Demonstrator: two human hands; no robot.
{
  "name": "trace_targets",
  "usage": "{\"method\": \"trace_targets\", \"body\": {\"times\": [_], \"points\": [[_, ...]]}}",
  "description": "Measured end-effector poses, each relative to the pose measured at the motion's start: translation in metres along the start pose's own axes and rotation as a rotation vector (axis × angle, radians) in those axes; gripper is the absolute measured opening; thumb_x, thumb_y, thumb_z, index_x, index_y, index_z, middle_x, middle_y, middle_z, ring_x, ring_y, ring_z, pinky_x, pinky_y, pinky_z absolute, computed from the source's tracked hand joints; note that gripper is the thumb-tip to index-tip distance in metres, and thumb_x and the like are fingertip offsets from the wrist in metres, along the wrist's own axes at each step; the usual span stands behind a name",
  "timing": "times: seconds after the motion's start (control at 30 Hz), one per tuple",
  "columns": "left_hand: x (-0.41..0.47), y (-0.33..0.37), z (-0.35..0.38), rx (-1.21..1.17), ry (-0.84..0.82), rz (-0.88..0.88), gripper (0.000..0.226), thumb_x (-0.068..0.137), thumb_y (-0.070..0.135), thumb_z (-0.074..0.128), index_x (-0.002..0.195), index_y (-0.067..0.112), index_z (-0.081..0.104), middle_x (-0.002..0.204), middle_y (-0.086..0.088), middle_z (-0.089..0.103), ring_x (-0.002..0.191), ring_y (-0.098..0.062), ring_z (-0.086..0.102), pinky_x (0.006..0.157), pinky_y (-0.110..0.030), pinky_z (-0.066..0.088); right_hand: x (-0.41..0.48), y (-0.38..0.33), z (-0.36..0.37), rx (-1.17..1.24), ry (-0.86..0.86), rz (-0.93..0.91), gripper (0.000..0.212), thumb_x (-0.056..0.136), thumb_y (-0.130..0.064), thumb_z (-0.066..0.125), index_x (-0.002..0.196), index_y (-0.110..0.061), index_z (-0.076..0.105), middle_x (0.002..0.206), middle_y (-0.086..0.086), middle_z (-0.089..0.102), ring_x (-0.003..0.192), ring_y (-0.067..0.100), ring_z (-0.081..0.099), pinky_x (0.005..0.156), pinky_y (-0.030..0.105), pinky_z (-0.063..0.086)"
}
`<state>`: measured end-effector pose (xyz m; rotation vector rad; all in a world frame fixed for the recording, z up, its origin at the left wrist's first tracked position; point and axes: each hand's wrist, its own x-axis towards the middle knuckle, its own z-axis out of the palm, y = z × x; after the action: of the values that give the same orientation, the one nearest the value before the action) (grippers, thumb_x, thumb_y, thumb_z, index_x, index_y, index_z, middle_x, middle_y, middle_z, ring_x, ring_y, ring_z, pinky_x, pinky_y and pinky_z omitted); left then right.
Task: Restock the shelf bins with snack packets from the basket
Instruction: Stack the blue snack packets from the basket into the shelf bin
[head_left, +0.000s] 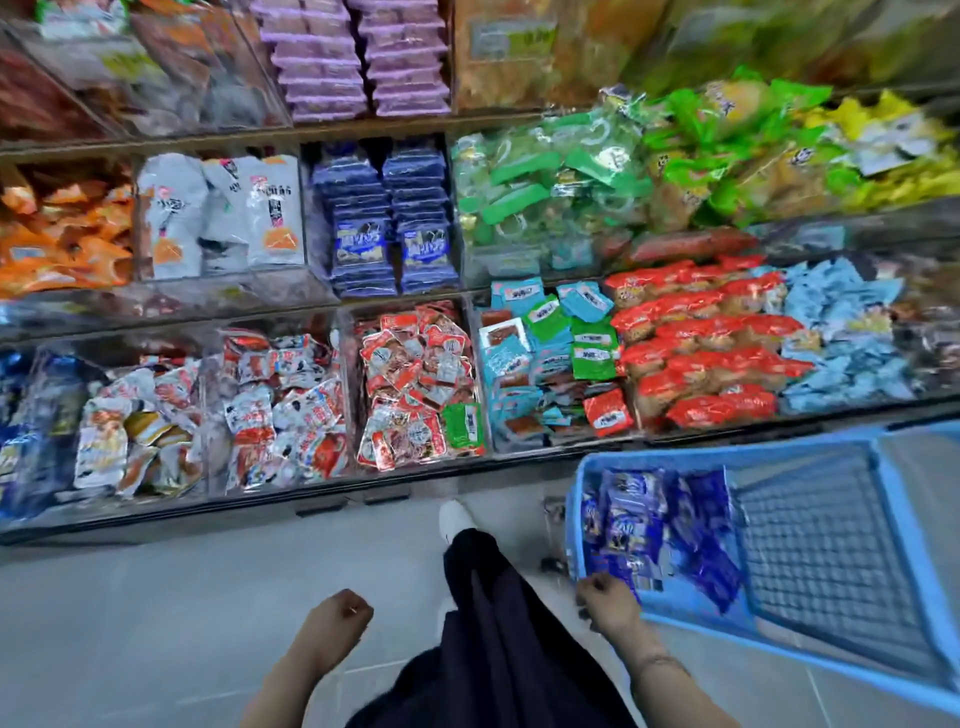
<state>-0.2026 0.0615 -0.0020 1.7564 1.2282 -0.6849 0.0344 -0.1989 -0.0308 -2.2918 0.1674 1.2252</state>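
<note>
Hanging over the floor (156, 597), the left hand (337, 621) is curled in a fist and holds nothing. Across the dark trousers (498, 623), the right hand (605, 603) sits at the basket's (893, 519) near corner with fingers bent. I cannot tell whether they grip rim or packet. Blue packets (639, 519) lie heaped in the basket's left end. Beyond stand the full shelf bins (415, 384) — the middle bin (389, 223) holds blue packs in two rows.
</note>
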Motion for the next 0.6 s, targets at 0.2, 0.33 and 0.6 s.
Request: {"method": "trace_targets", "body": {"times": [0.2,0.33,0.6], "points": [[-0.03,-0.026,0.056,0.0,-0.111,-0.085,0.022,0.09,0.007,0.054,0.067,0.008,0.054,0.072,-0.008,0.059,0.06,-0.019,0.056,0.062,-0.024,0.046,-0.02,0.067,-0.019,0.217,0.048,0.086,0.032,0.093,0.001,0.044,0.064,-0.012,0.044,0.058,0.007,0.044,0.044,0.013,0.039,0.04,0.016,0.027],[-0.038,-0.014,0.072,0.002,-0.097,-0.077,0.021,0.091,0.008,0.051,0.07,0.009,0.053,0.072,-0.007,0.06,0.062,-0.02,0.057,0.047,-0.019,0.039,-0.035,0.099,-0.046,0.285,0.092,0.143,0.02,0.091,-0.004,0.045,0.073,-0.01,0.047,0.063,0.008,0.048,0.05,0.017,0.042,0.048,0.022,0.027],[-0.032,0.05,0.099,-0.137,-0.005,-0.076,0.011,0.091,0.008,0.054,0.083,0.003,0.059,0.081,-0.013,0.062,0.069,-0.025,0.059,0.049,-0.024,0.035,-0.01,0.124,-0.124,0.324,0.158,0.099,0.021,0.095,-0.008,0.046,0.074,-0.008,0.052,0.068,0.009,0.053,0.057,0.019,0.048,0.051,0.025,0.034]]}}
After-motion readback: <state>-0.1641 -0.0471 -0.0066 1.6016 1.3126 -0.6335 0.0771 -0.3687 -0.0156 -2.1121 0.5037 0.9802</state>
